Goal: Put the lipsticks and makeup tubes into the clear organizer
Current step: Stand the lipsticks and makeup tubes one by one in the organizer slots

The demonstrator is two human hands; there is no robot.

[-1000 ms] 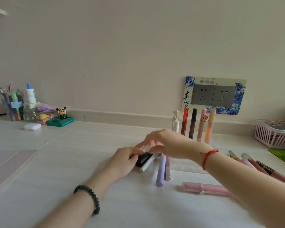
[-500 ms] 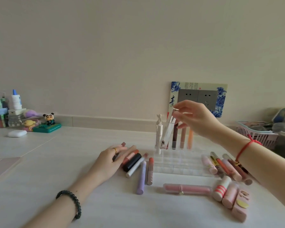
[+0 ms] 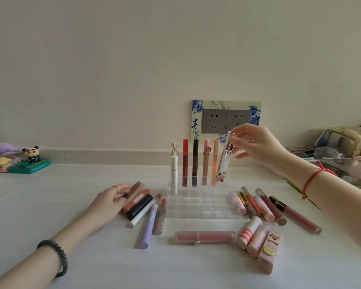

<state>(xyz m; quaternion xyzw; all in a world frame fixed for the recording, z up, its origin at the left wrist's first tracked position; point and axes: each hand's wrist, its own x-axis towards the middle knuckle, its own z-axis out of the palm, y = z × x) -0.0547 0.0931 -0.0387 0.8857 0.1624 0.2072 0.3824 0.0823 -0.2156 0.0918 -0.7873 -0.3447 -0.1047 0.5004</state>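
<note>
One light, stiff, probably slick tube [image 3: 223,163] hangs, cap [image 3: 229,136] pinched under right hand [image 3: 258,148] fingertips [image 3: 236,140]; left hand [image 3: 107,203] lies relaxed on lipsticks [image 3: 139,202].

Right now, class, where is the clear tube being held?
Head view, right of centre: the right hand pinches the clear tube by its top, tilted, lower end at the back row of the clear organizer, beside the peach tube.

Plain cream wall [image 3: 133,69], pale desk [image 3: 92,268]
</note>
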